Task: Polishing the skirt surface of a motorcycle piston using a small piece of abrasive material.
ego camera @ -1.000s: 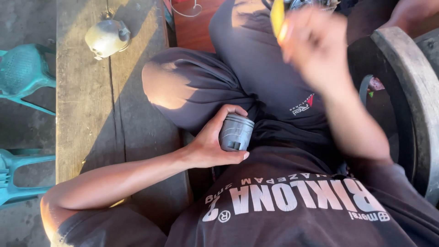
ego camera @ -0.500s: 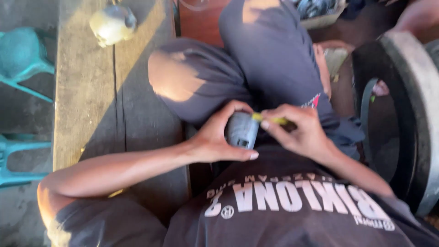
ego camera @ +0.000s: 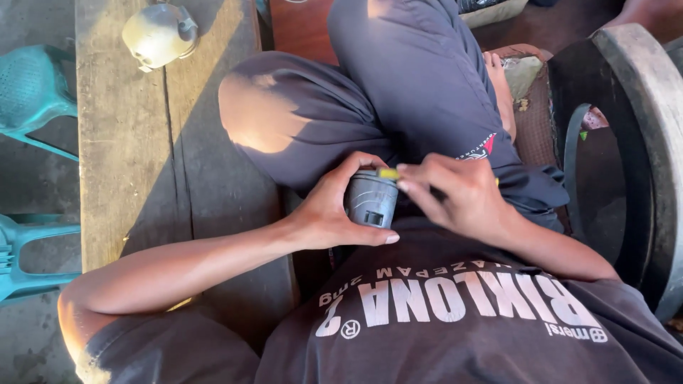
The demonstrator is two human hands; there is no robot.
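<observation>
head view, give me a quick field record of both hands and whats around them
left hand: wrapped around a grey ribbed metal cylinder, held at the lap
right hand: grips a slim yellow tool, its tip at the cylinder's top edge
bench: weathered wooden plank bench at the person's left
on bench: rounded cream metal part
at right: large dark tyre

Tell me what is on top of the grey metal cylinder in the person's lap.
A yellow tool tip rests on the top rim of the grey cylinder, held by the right hand. The left hand wraps the cylinder's side. The tool's handle is mostly covered by the right hand.
</observation>
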